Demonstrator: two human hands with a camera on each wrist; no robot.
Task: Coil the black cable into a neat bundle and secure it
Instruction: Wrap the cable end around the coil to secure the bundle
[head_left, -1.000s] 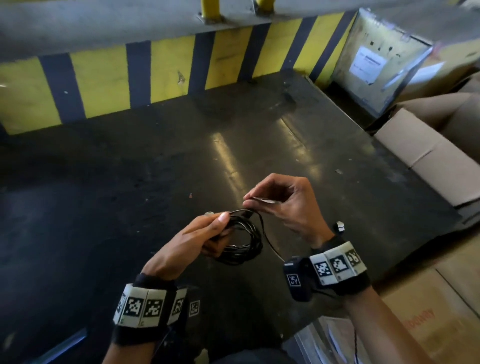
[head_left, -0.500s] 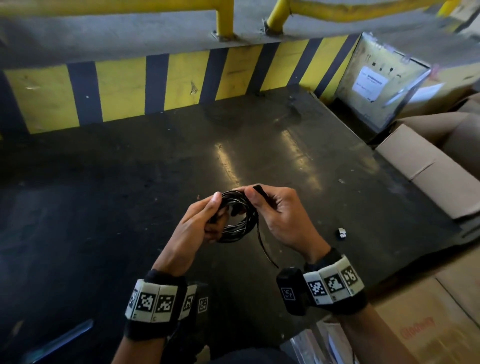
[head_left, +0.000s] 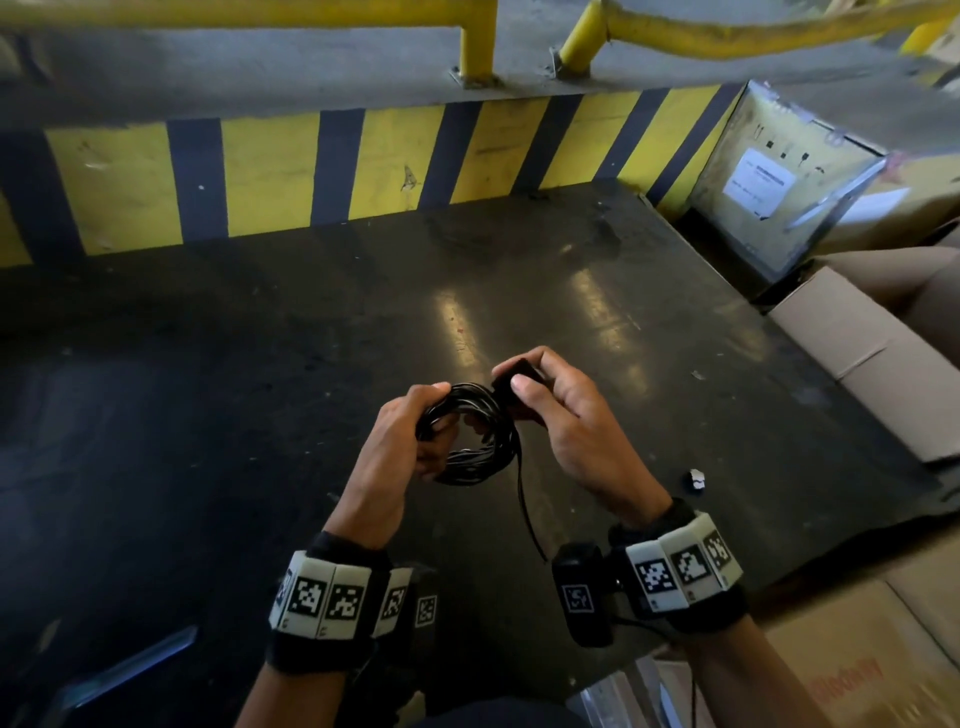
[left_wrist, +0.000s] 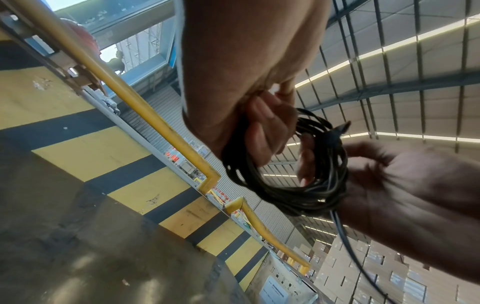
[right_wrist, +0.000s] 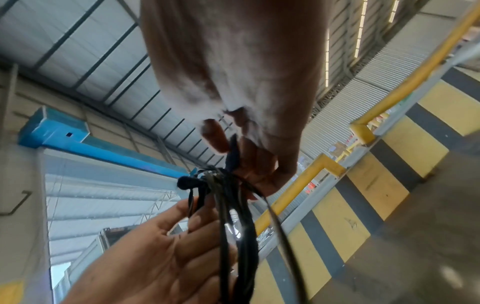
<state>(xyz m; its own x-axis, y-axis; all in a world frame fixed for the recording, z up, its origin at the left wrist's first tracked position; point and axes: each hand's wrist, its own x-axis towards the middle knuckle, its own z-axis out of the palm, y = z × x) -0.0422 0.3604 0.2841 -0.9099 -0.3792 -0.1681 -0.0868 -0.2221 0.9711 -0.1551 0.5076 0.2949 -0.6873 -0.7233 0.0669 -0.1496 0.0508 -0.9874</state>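
Here the left hand (head_left: 400, 441) grips the coiled black cable (head_left: 470, 441); the right hand (head_left: 566, 426) pinches its strap (head_left: 514, 376).

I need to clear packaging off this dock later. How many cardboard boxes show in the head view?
3, maybe more. One open box lies right of the dark platform, one labelled box leans at the far right corner, one sits bottom right. Others may be cut off.

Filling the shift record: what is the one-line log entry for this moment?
left hand: grips cable coil | right hand: pinches black strap at coil | loose tail hanging | unsecured
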